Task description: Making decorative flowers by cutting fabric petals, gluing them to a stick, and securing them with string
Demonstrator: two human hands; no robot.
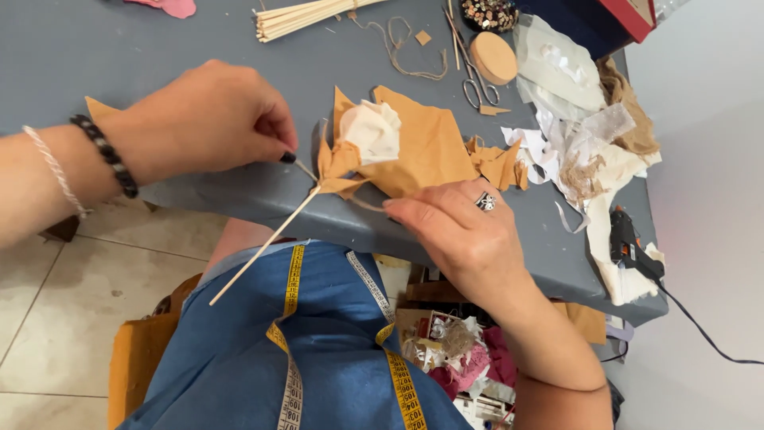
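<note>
Grey table: left hand pinches twine; right hand lies open beside fabric flower.

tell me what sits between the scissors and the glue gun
In the head view, a heap of white and tan fabric scraps covers the table between the scissors and the black glue gun; no bare stretch shows there.

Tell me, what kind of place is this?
It looks like a home craft corner. On the grey table lie scissors, a glue gun and fabric scraps. The left hand and right hand work on a cloth flower on a stick.
</note>
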